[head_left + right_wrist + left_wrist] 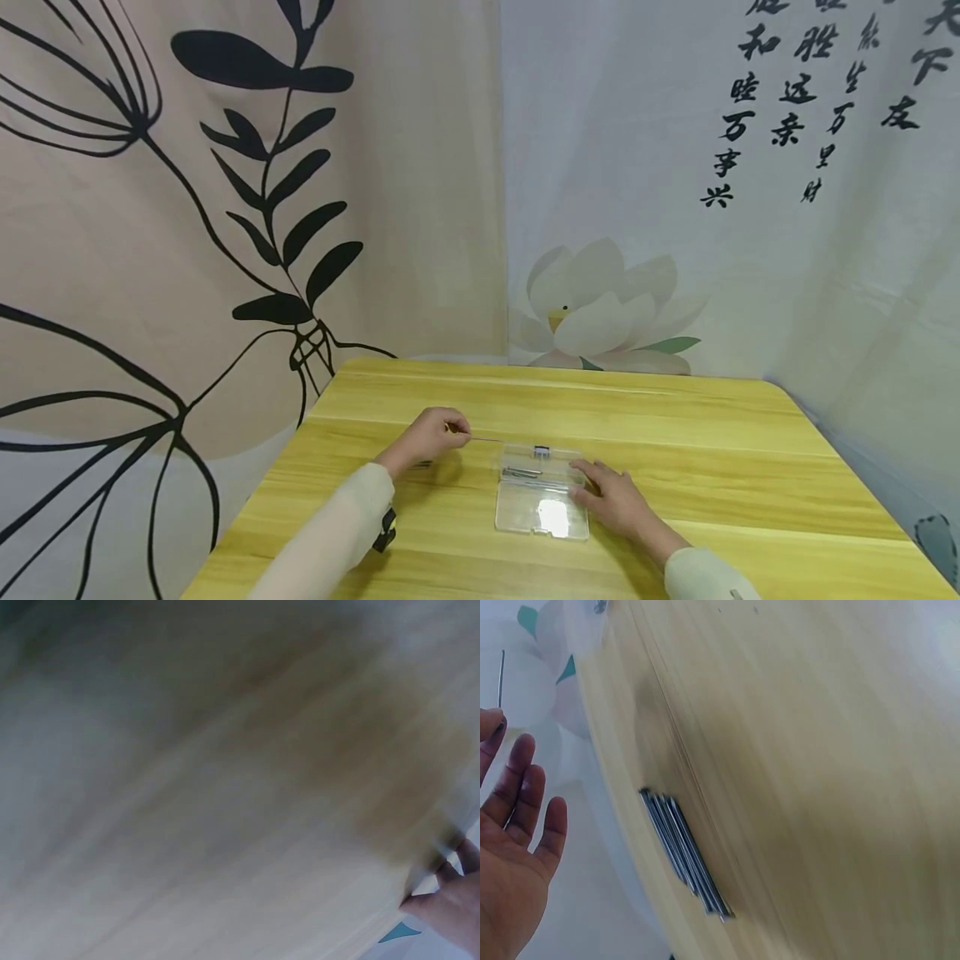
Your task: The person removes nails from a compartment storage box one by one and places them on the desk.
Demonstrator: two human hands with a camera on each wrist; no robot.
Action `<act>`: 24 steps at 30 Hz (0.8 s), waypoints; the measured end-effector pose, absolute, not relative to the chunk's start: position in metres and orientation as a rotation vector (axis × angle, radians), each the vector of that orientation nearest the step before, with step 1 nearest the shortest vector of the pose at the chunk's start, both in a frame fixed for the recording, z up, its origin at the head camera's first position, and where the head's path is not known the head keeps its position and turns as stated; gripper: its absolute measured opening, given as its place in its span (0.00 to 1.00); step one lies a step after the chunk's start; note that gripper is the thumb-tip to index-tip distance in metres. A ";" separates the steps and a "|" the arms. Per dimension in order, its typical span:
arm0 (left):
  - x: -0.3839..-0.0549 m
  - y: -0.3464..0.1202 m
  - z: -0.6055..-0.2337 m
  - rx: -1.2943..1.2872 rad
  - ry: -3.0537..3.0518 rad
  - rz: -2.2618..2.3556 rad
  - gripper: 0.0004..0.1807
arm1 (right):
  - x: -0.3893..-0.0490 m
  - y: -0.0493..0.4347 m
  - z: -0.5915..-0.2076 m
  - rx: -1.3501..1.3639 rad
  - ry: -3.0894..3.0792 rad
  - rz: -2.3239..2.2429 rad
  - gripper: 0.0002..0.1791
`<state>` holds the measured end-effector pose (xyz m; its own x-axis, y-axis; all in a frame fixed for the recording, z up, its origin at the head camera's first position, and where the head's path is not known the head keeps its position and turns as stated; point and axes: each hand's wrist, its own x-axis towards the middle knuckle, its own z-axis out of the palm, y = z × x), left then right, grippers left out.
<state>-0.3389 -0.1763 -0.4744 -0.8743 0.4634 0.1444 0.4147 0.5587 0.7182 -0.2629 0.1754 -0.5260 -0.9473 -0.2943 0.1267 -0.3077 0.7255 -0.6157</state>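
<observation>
A clear box [514, 508] is lying open on the table [720, 475].
The right hand [618, 500] is touching its right edge, thumb and fingers seemingly apart, its wrist view being blurred; slim metal pieces [521, 472] are lying in the far half; beside a bundle of nails [686, 855], the left hand [429, 435] is pinching a thin nail [501, 679].

Writing [737, 126] on the curtain [622, 167] (cropped above) reads 和睦万事兴, 胜远亲, 生万里财, 天下友.
</observation>
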 end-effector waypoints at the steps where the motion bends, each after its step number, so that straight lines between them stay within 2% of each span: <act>1: -0.338 -0.180 -0.474 0.764 2.724 1.227 0.05 | -0.263 0.175 -0.526 0.504 -2.899 1.041 0.27; 24: -0.328 -0.251 -0.488 0.634 2.790 1.227 0.05 | -0.261 0.174 -0.523 0.500 -2.894 1.067 0.26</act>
